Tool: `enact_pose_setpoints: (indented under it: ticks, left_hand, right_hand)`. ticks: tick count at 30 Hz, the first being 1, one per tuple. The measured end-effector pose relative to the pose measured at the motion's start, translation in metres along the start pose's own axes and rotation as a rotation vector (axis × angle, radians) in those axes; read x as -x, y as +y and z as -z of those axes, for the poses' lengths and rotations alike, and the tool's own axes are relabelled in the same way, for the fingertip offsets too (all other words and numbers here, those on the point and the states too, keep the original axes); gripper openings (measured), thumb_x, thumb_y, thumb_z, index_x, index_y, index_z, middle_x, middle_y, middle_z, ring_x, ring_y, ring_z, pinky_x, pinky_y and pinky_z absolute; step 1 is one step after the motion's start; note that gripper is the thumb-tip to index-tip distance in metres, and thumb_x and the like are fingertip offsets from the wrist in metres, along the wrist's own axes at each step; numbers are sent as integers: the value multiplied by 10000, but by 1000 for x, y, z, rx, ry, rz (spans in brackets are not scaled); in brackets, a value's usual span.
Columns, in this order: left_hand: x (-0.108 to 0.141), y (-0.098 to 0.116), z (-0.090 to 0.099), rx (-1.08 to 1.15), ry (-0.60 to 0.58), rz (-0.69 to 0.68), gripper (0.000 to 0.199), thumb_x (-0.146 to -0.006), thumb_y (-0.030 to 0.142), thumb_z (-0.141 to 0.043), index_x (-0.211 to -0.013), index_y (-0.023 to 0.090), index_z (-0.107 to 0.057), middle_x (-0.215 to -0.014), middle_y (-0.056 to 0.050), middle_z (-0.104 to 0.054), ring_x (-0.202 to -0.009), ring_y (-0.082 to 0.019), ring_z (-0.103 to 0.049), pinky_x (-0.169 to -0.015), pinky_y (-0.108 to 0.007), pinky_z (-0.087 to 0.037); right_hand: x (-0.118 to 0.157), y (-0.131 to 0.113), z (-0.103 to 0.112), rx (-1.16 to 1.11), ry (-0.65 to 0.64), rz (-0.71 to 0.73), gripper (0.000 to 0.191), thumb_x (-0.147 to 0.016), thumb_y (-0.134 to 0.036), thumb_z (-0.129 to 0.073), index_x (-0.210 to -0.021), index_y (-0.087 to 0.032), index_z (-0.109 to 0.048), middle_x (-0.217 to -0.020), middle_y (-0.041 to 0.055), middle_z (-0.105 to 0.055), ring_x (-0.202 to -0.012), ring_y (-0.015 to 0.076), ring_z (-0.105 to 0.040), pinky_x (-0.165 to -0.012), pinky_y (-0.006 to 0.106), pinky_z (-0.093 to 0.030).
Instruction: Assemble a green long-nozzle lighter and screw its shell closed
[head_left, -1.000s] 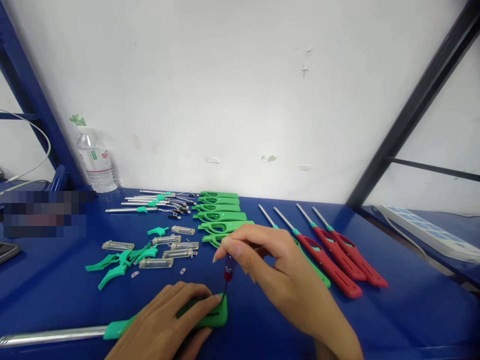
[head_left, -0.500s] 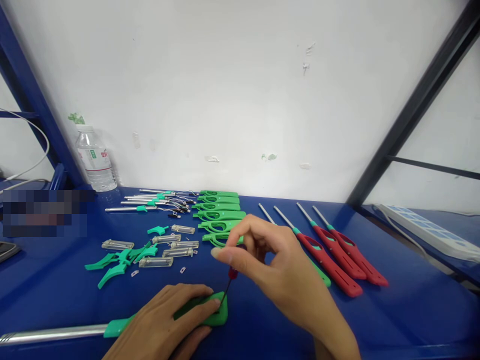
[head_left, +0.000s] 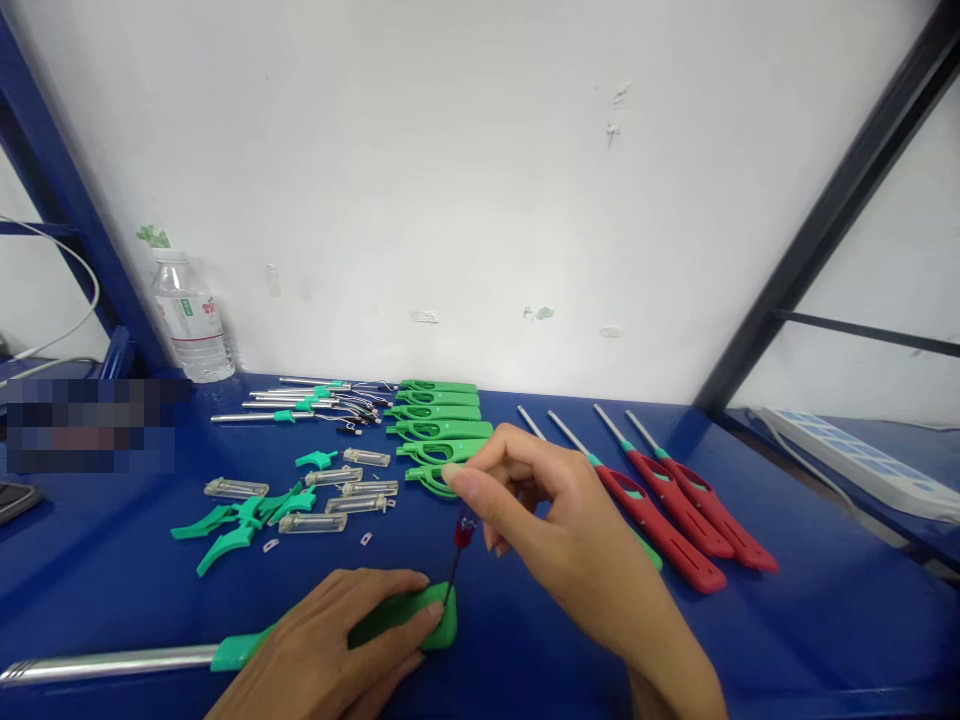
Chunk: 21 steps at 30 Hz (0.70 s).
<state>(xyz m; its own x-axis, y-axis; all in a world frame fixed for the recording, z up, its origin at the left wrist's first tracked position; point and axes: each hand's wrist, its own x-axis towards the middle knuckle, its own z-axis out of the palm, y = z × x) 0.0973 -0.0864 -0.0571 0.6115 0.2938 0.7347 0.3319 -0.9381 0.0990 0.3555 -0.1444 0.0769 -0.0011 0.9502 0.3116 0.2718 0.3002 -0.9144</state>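
A green long-nosed lighter (head_left: 444, 632) lies across the front of the table, its silver tube pointing left. My left hand (head_left: 341, 640) is closed over its handle, pressing it down, and covers most of it. In my right hand (head_left: 540, 510) a small screwdriver with a red and dark handle (head_left: 465, 528) is pinched between thumb and fingers. Its thin shaft slants down to the butt end of the green handle, beside my left fingertip. My left finger hides the exact spot the tip touches.
Green handle shells (head_left: 442, 431) are stacked behind my right hand. Red lighters (head_left: 664, 520) lie to the right. Clear fuel tanks (head_left: 313, 524), teal triggers (head_left: 225, 550) and metal tubes with wires (head_left: 262, 417) spread at left. A water bottle (head_left: 195, 330) stands against the wall.
My right fingers have shifted around the screwdriver handle, and the screwdriver stands slightly more upright. The left hand and the green lighter stay nearly in place.
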Motion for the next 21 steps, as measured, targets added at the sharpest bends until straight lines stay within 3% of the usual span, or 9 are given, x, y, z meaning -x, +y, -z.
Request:
enact_pose_setpoints:
  ticks: [3, 8, 14, 17, 21]
  left_hand:
    - [10, -5, 1, 24, 20, -32, 392, -1438, 435, -510, -1548, 401, -884, -1361, 14, -966, -1134, -116, -958, -1050, -137, -725]
    - [8, -5, 1, 25, 9, -29, 390, -1442, 436, -500, -1537, 396, -877, -1354, 13, -957, -1138, -113, -952, -1054, -142, -720]
    - [9, -6, -2, 19, 1, -20, 387, -1438, 425, -502, -1538, 403, -876, -1361, 14, -954, -1121, -126, -951, -1043, -159, -727]
    - [10, -5, -2, 21, -6, -10, 394, -1433, 419, -509, -1525, 390, -891, -1348, -10, -953, -1103, -140, -952, -1022, -171, -738]
    - [10, -4, -2, 3, 1, -23, 412, -1435, 423, -490, -1535, 398, -889, -1330, -13, -953, -1084, -150, -957, -1007, -183, -748]
  right_hand:
    - [-1, -1, -2, -35, 21, -12, 541, -1082, -616, -1024, -834, -295, -667, -699, -78, -731, -653, 143, -631, -640, 297, -441]
    - [2, -1, 1, -33, -27, 8, 361, -1131, -573, -977, -971, -276, -847, -677, -105, -643, -628, 132, -573, -641, 309, -416]
    - [2, 0, 6, -53, -141, 27, 390, -1296, -507, -677, -1113, -275, -931, -771, -53, -766, -769, 162, -774, -748, 295, -571]
    - [1, -2, 6, -92, -143, -56, 288, -1227, -527, -835, -1094, -272, -853, -749, -76, -753, -718, 155, -732, -724, 295, -538]
    - [2, -5, 3, -62, -85, -124, 509, -1064, -611, -1034, -894, -296, -673, -742, -81, -710, -700, 154, -597, -670, 313, -437]
